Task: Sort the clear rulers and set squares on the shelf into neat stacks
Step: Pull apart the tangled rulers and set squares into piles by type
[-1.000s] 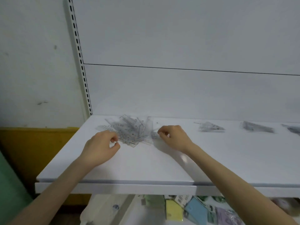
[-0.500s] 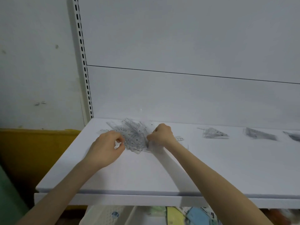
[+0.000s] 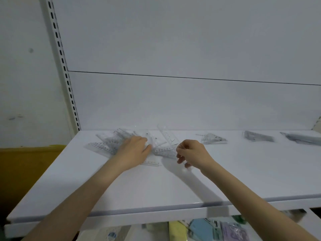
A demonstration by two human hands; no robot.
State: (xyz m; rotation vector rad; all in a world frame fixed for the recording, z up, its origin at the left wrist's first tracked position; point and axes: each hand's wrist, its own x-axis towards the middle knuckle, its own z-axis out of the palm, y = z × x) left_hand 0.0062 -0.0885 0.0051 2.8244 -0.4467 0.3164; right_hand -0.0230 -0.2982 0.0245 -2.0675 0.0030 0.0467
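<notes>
On shelf (image 3: 173, 185) | left hand (image 3: 132, 152) fingers spread flat on ruler pile (image 3: 111, 144) | right hand (image 3: 192, 153) fingers curled, grip unclear

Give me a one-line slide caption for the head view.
Left hand presses on a jumbled pile of clear rulers on the white shelf; right hand hovers beside it.

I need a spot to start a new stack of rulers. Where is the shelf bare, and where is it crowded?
Bare: the wide front strip of the shelf under both forearms, and the gap between the right hand and the small set-square stack. Crowded: the loose pile under the left hand, and the back right stacks.
</notes>
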